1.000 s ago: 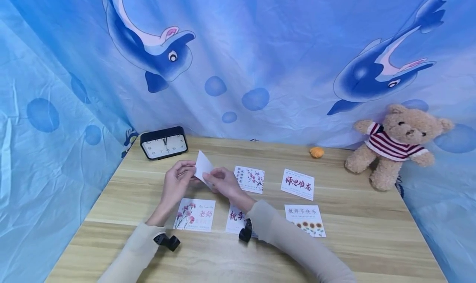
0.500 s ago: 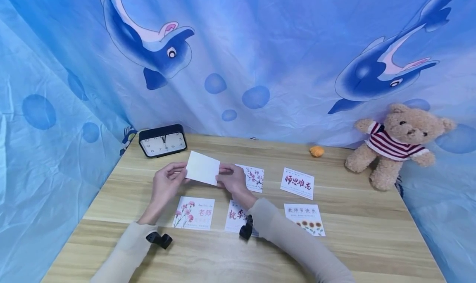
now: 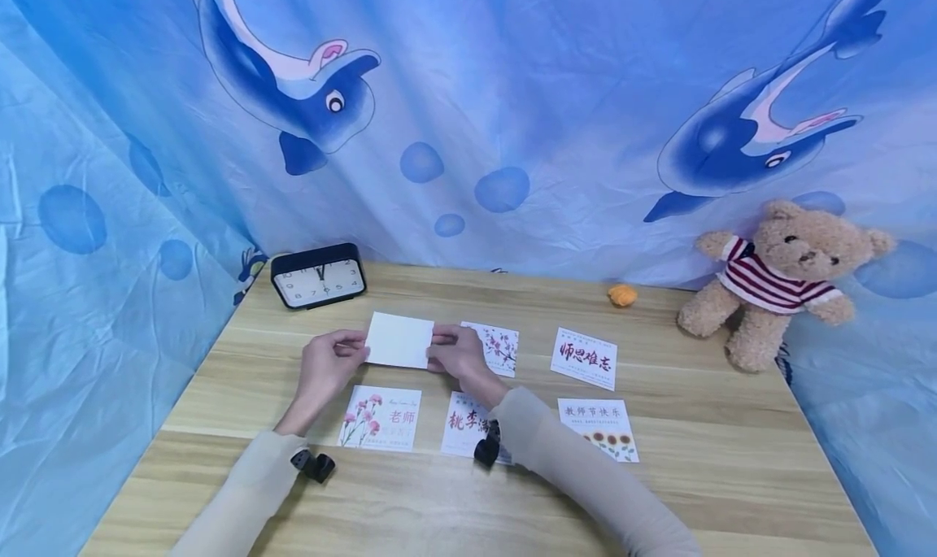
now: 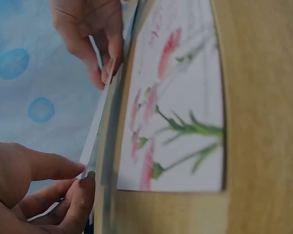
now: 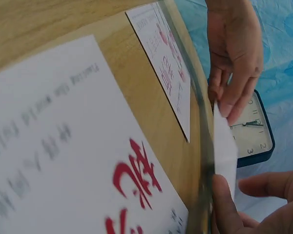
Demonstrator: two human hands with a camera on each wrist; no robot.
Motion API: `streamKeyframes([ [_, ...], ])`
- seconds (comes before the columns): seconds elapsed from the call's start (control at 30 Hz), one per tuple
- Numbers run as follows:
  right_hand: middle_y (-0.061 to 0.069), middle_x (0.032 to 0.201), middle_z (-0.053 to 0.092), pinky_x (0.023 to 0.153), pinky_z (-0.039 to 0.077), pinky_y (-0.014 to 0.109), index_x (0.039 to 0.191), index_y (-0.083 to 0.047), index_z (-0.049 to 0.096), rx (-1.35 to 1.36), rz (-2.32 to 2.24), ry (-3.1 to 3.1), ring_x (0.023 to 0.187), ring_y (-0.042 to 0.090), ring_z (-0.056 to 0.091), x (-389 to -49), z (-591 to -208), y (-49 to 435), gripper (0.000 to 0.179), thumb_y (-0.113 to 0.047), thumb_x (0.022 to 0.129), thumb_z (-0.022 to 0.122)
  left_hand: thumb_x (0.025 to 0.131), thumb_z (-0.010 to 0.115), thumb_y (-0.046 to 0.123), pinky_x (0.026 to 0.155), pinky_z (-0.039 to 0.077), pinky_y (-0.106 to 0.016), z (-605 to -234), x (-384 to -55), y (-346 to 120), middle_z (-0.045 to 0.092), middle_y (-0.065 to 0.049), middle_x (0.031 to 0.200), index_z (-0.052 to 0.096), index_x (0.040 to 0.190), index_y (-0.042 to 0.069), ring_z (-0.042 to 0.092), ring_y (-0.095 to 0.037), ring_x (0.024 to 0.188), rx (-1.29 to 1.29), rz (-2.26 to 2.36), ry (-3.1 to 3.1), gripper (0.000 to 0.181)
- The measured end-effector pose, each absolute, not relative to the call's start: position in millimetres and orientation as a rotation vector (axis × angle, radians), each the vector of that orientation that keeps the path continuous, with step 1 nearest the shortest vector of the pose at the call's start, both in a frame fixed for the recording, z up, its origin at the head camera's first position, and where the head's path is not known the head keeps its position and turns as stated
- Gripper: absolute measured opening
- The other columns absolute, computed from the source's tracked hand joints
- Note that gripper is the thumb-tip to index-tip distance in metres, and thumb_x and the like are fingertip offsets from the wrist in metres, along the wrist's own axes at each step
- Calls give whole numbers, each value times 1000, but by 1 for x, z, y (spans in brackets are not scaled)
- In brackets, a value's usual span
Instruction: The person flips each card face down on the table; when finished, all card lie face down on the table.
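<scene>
A white card (image 3: 399, 341), its blank face up, is held level by both hands in the head view, near the table's back left. My left hand (image 3: 331, 367) pinches its left edge between thumb and fingers. On the opposite edge my right hand (image 3: 459, 354) pinches it likewise. The left wrist view shows the card (image 4: 96, 124) nearly edge-on between the two hands. Just nearer than it lies a card with pink carnations (image 3: 381, 419). A plum-blossom card (image 3: 502, 347) lies partly hidden behind my right hand. Below my right wrist is a card with red characters (image 3: 463, 427), partly covered.
On the wooden table (image 3: 410, 508), a card with red writing (image 3: 584, 359) and a sunflower card (image 3: 600, 431) lie to the right. A black clock (image 3: 319, 277) stands at the back left. An orange lump (image 3: 623, 295) and a teddy bear (image 3: 783, 285) sit at the back right.
The card was tilted steeply between my hands, then turned so its blank face spread out toward the camera. Since then it has straightened and come slightly lower, both hands still gripping it.
</scene>
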State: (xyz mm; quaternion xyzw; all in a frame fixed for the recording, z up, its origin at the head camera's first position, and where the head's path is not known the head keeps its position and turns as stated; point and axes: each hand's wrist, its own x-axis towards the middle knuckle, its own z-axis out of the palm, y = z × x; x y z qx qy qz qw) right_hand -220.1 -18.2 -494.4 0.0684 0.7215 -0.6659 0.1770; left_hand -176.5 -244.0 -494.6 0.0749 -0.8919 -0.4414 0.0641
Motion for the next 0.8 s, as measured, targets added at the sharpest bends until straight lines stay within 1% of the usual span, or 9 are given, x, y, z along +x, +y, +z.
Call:
streamKeyframes([
  [0.1,15,123,67,75,66,27,138,1,63,164,-1850,2048,96,22,73,-220,-491,-18,51,4,87,70,91,75,6,70,54,-10,-498,-178,-244,77,-21,105,74,118,-3,75,-28,90,228,-1298,-2741,29],
  [0.2,15,124,66,76,66,27,140,1,61,157,-1816,2061,101,24,72,-219,-488,-17,52,2,89,69,91,75,6,70,55,-13,-499,-179,-243,77,-20,103,73,118,-3,75,-25,87,232,-1271,-2786,28],
  [0.4,14,120,67,78,66,26,140,-1,62,150,-1738,2109,99,23,73,-218,-485,-15,48,-5,93,69,92,75,8,72,59,-21,-499,-181,-240,76,-19,103,73,119,-4,73,-24,85,225,-1235,-2832,29],
  [0.63,16,119,71,84,66,29,141,0,60,115,-1714,2107,100,23,74,-217,-483,-8,47,-10,96,68,92,76,10,68,55,-18,-497,-180,-237,75,-19,102,72,120,-5,72,-23,84,230,-1244,-2854,32],
  [0.8,16,121,71,86,66,30,139,0,61,109,-1749,2070,104,23,74,-215,-481,0,42,-11,99,65,93,75,14,69,55,-20,-496,-180,-235,75,-17,100,71,122,-5,71,-22,83,234,-1222,-2860,35],
])
